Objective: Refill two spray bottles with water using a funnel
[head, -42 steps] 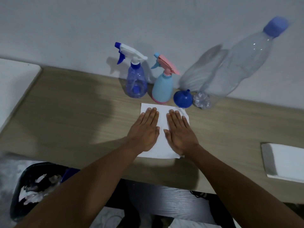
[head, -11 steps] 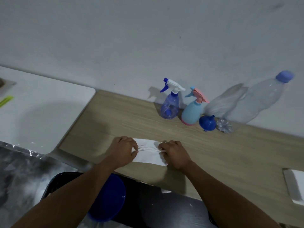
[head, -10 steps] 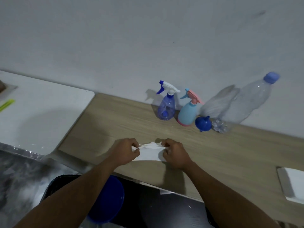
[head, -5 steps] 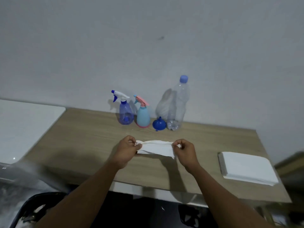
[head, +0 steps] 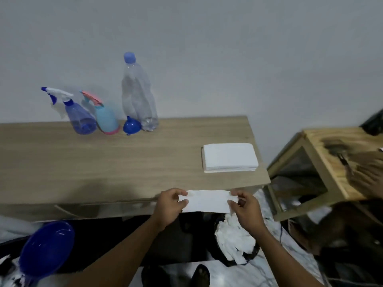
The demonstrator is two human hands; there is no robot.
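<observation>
A clear blue spray bottle (head: 79, 117) with a white and blue trigger and a light blue spray bottle (head: 105, 119) with a pink trigger stand at the back of the wooden table (head: 103, 162). A blue funnel (head: 131, 126) lies beside them, in front of a tall clear water bottle (head: 137, 96) with a blue cap. My left hand (head: 169, 206) and my right hand (head: 245, 210) pinch the two ends of a folded white paper towel (head: 206, 200), held off the table's front right edge.
A stack of white napkins (head: 230, 157) lies at the table's right end. Below my hands is a dark bin (head: 234, 243) holding crumpled white paper. A blue bowl-shaped object (head: 46, 249) is at lower left. A wooden side table (head: 323, 168) stands to the right.
Both hands gathered the paper towel that lay flat, lifted it off the table and carried it right, past the front edge and above the bin. The view swung to the right.
</observation>
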